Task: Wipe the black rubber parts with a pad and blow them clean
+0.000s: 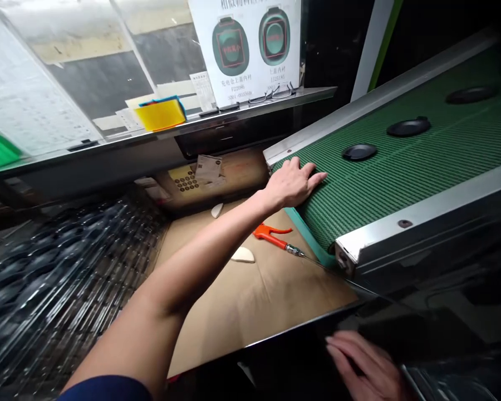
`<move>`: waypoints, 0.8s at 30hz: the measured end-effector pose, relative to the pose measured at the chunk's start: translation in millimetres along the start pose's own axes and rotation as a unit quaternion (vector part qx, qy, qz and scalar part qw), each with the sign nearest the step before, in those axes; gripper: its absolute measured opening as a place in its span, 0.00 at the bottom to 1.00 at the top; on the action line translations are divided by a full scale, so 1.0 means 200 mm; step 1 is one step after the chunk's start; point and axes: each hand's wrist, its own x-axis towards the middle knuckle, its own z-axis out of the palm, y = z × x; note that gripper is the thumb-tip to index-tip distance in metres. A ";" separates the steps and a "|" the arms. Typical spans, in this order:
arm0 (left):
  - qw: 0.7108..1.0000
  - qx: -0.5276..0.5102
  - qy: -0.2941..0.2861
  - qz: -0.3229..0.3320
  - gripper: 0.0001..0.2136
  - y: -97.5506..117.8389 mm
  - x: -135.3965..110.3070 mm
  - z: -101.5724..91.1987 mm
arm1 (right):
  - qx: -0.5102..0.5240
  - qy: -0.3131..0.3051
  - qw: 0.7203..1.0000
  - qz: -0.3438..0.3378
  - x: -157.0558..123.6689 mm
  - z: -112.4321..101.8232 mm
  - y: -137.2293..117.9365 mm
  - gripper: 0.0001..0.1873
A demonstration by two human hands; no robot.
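Note:
My left hand [294, 182] reaches across to the lower end of the green conveyor belt [384, 184]. Its fingers are spread, palm down on the belt's edge, and nothing shows in its grasp. On the belt beyond it lie black oval pieces: a near one [359, 152], a second with a small tab [409, 127] and a far, blurred one [471, 95]. Low at the right, my right hand [365, 365] hangs in front of the dark table edge, slightly blurred. Its fingers are loosely stretched, with no object visible in them.
An orange air blow gun [275, 236] lies on the brown cardboard [275, 295] under my left forearm, near two pale curved pieces [242, 255]. Stacked clear trays with dark parts [67, 278] stand left. Above runs a shelf with a yellow bin [161, 114] and glasses [271, 94].

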 end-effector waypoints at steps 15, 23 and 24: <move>0.665 -0.622 0.213 -0.354 0.25 -0.57 -0.89 -0.08 | -0.095 -0.187 0.976 0.053 0.87 0.79 0.02 0.17; 0.509 -0.743 0.177 -0.397 0.21 -0.69 -1.33 0.30 | -0.132 -0.263 0.954 0.055 1.10 0.99 0.10 0.13; 0.498 -0.755 0.175 -0.389 0.19 -0.69 -1.34 0.32 | -0.126 -0.262 0.955 0.057 1.11 1.00 0.11 0.12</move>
